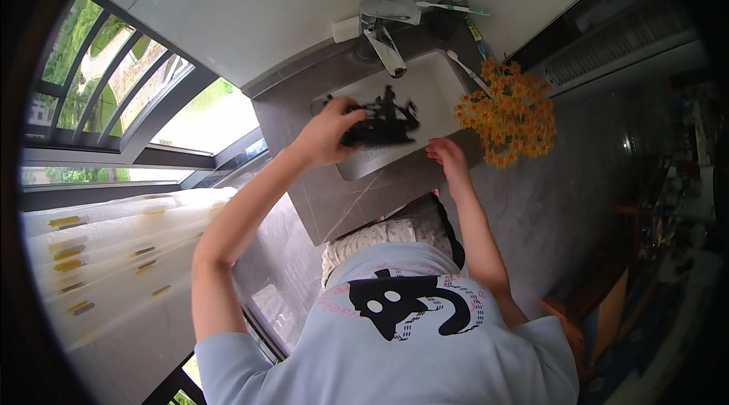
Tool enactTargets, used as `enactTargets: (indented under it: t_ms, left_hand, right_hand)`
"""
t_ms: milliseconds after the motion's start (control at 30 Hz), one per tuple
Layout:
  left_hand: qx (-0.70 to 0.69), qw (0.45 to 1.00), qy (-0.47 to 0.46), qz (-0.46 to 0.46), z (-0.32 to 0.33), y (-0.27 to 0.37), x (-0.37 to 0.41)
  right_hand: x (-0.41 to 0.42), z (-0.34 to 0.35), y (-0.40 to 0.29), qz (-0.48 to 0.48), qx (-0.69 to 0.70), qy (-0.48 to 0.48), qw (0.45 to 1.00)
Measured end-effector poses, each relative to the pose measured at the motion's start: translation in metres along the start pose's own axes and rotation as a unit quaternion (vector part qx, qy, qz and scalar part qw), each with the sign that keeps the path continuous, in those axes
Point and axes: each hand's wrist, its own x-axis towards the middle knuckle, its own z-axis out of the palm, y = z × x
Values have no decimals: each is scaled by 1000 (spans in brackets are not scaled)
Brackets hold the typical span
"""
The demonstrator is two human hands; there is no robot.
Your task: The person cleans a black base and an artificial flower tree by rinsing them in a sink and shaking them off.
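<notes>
My left hand (327, 133) grips a black object (381, 120) by its left end, above the white washbasin (441, 83). The object is blurred. Thin parts stick up from its flatter base, and I cannot tell what it is. My right hand (448, 155) hovers at the right front edge of the grey stone countertop (302, 177). Its fingers are loosely bent and nothing shows in them. A chrome tap (387, 52) reaches over the basin from the back, beyond the black object.
Orange artificial flowers (507, 114) spread at the right of the basin, beside a toothbrush (468, 72). Another toothbrush (453, 8) lies behind, right of the tap. A white block (345, 30) sits left of the tap. Barred windows (102, 75) and a patterned curtain (125, 245) are at left.
</notes>
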Motion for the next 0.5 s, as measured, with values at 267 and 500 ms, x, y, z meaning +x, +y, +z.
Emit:
enactTargets:
  t_ms: [267,500]
  left_hand:
    - [-6,996,-87,6,-8,-11,17]
    - [75,995,-62,-19,-21,-14,21]
  right_hand:
    - [-8,5,-4,-11,8,4,1000]
    - [-14,17,1,-47,-6,-17,999]
